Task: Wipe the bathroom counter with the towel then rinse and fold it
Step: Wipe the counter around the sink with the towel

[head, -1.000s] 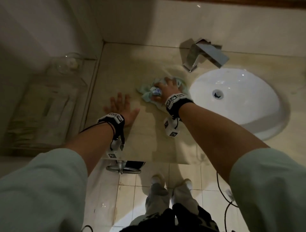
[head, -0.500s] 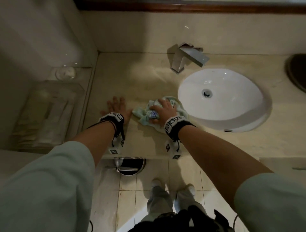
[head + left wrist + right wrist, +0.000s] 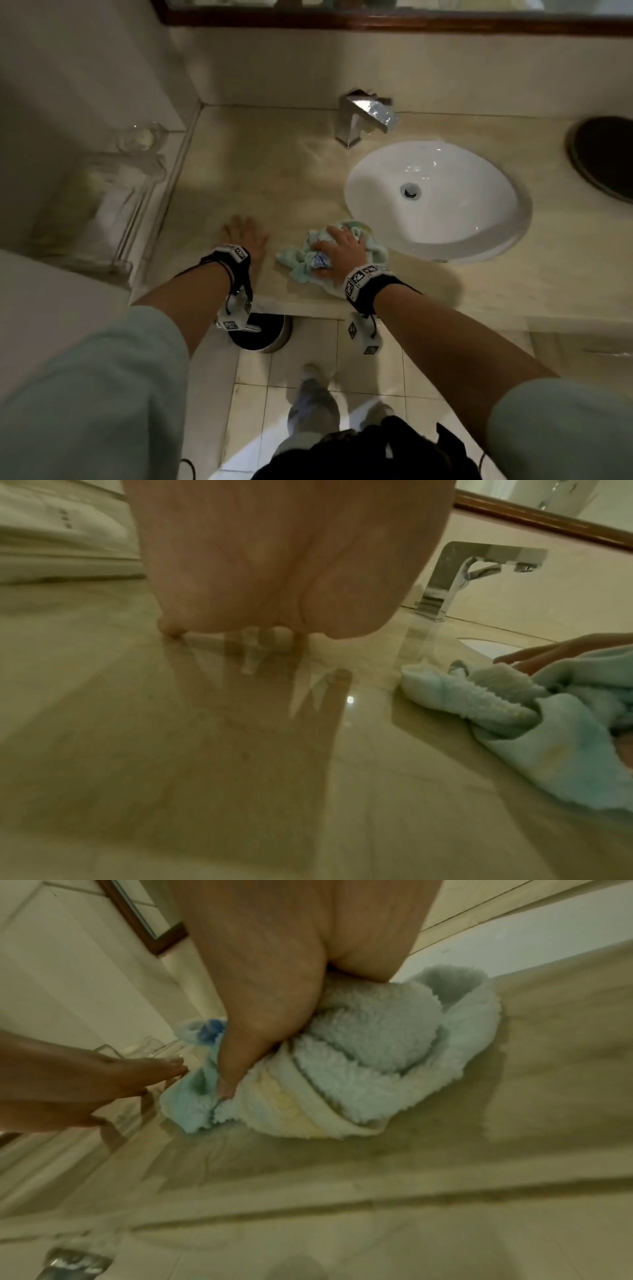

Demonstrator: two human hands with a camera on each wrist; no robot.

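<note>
A crumpled pale blue-green towel [image 3: 296, 265] [image 3: 514, 710] [image 3: 377, 1056] lies on the beige counter [image 3: 257, 164], near the front edge and just left of the sink. My right hand [image 3: 337, 246] [image 3: 274, 974] lies on top of it, fingers curved over the bunch and thumb dug into a fold. My left hand [image 3: 245, 236] [image 3: 274, 561] rests flat on the counter to the towel's left, fingers straight, holding nothing. It does not touch the towel.
A white oval sink [image 3: 445, 205] sits right of the towel, with a square chrome faucet [image 3: 363, 120] behind it. A clear tray [image 3: 102, 212] stands at the left wall. A dark round object [image 3: 606, 157] lies at the far right. A bin [image 3: 263, 332] stands under the counter edge.
My right hand has dragged the towel from near the faucet base back toward the counter's front edge. The left hand has stayed flat in place.
</note>
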